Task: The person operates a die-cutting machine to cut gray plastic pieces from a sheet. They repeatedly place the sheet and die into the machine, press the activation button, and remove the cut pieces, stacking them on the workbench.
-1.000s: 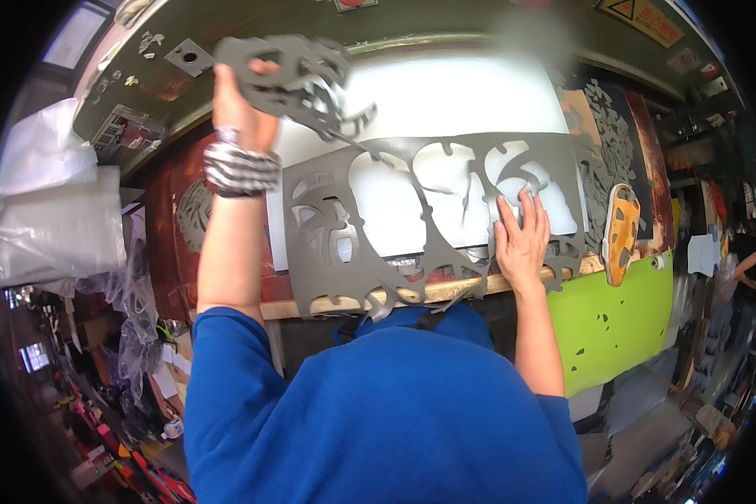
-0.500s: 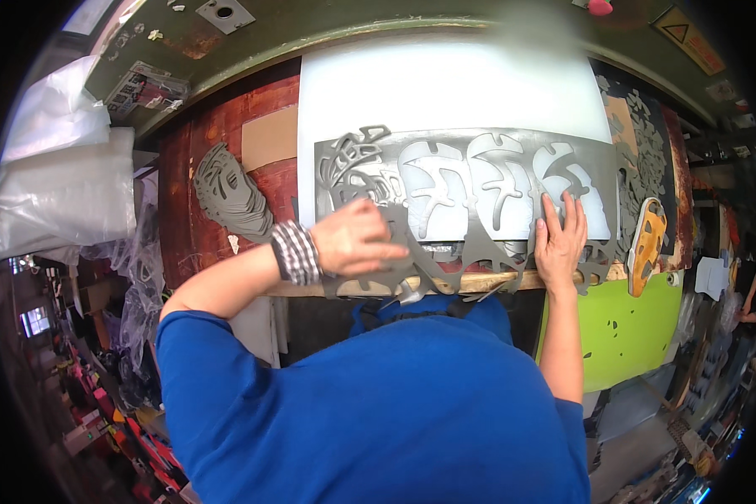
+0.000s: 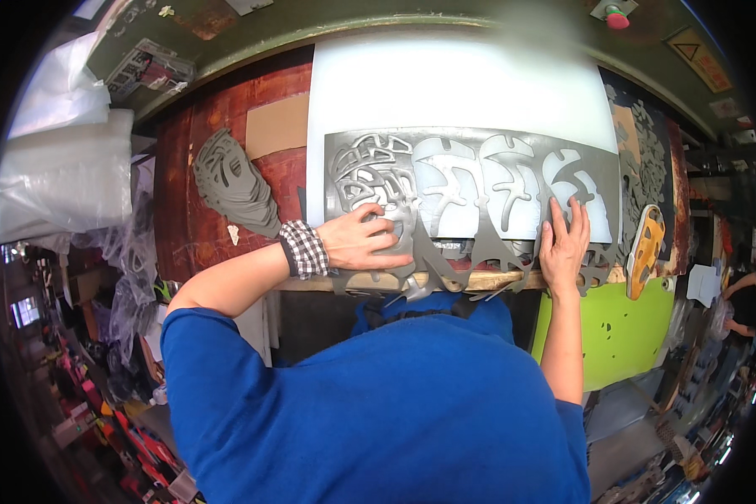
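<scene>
A dark grey sheet (image 3: 605, 172) with large cut-outs lies across the white board (image 3: 454, 80), and its near edge hangs over the table's front edge in uneven strips. At its left end sits a grey lattice-like cut shape (image 3: 371, 172), within the sheet's outline. My left hand (image 3: 365, 238) rests on that end with bent, parted fingers, touching the near part of the cut shape; nothing shows gripped in it. My right hand (image 3: 564, 248) lies flat on the sheet's right end, fingers stretched beside the rightmost cut-out.
A stack of grey cut pieces (image 3: 231, 181) lies at left, near brown cardboard (image 3: 277, 124). On the right are grey scraps (image 3: 649, 147), an orange-filled cutting die (image 3: 644, 252) and a lime-green board (image 3: 609, 332). A green machine beam (image 3: 412, 23) runs along the back.
My left hand has spread its fingers and settled on the sheet. The cut shape that stuck up past the sheet's far edge now lies flat within it. My right hand stays in place.
</scene>
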Motion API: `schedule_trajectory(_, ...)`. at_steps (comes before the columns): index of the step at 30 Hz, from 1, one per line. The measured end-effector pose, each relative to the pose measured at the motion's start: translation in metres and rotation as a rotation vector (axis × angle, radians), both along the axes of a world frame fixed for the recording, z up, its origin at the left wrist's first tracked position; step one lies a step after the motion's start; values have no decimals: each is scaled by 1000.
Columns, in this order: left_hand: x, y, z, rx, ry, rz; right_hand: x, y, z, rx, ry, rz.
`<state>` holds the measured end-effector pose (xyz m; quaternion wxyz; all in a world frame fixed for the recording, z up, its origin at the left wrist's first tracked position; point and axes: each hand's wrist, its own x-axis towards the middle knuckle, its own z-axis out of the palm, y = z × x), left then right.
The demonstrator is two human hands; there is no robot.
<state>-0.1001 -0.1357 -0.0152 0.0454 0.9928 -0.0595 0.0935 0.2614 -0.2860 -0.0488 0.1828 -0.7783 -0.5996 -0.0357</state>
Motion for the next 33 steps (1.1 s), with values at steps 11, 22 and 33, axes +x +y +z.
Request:
schedule_trajectory(11,8,-5,-2,60,-79,149,-122,20,38,172,396,524)
schedule_trajectory(22,4,10,41,-490,65,286,-149,22,34,47,286,537)
schedule_trajectory(33,-40,132,188,-1513,-1372,504,-156,25,19,-141,128,572)
